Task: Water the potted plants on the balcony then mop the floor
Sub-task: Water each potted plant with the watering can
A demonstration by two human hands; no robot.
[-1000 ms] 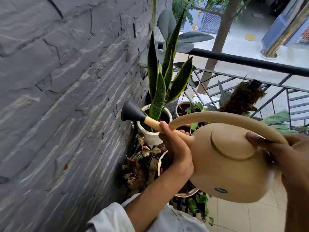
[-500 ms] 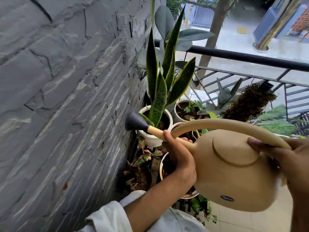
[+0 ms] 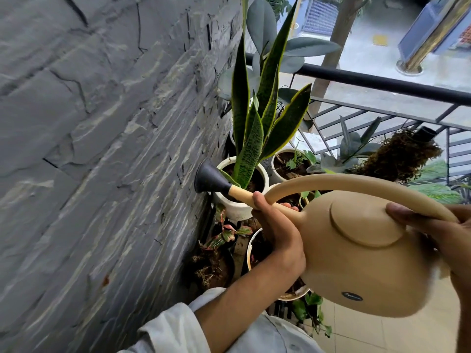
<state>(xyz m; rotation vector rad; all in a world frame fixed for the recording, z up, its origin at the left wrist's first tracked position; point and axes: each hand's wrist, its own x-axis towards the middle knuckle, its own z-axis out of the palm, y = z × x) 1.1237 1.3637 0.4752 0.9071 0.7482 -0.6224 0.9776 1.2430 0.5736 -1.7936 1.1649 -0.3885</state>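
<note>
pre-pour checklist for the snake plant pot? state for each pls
1. Right hand grip on the watering can handle: ok, fingers wrap the arch.
2. Left hand steadying the spout: ok, closed around it just behind the black nozzle.
3. Nozzle over the white pot: not ok, it sits past the pot's rim on the wall side, by the stone wall.
4. Water flowing: cannot tell, no stream visible.
5. Snake plant leaves clear of the spout: not ok, a low leaf lies against it.
6. Water level in the can: cannot tell, the body is opaque.
</note>
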